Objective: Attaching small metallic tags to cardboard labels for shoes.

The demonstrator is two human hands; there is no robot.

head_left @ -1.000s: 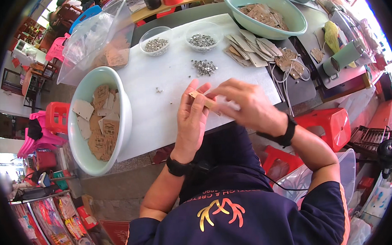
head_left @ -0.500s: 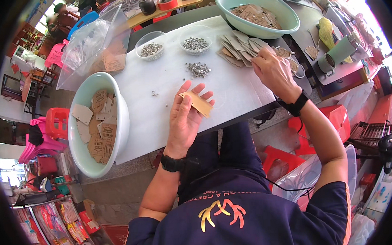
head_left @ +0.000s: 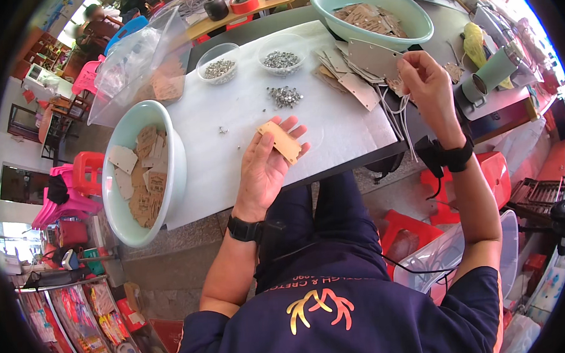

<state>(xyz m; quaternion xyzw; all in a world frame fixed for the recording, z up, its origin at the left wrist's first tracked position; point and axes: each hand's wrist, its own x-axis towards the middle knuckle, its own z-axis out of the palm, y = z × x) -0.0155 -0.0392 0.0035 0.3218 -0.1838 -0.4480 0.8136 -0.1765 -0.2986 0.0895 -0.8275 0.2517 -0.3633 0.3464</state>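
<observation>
My left hand (head_left: 262, 177), palm up over the table's near edge, holds a small tan leather-like piece (head_left: 280, 142) with punched holes. The thumb presses it against the fingers. At the right, my right hand (head_left: 429, 88) pinches the corner of a larger grey-brown flat piece (head_left: 372, 58) with small holes, raised above a stack of similar flat pieces (head_left: 336, 67). Pale cords (head_left: 398, 118) hang below the right hand over the table edge; I cannot tell whether it holds them. A pile of small metal studs (head_left: 285, 97) lies beyond my left hand.
Two clear bowls (head_left: 218, 66) of small metal parts stand at the back. A pale green basin (head_left: 180, 174) of brown pieces is at the left, another basin (head_left: 424, 28) at the back right. A green cup (head_left: 472, 89) stands at the far right, near red stools (head_left: 411, 231).
My right hand has lifted a flat piece off the stack and moved right, and cords now hang below it. My left hand has turned its tan piece to show more of its face.
</observation>
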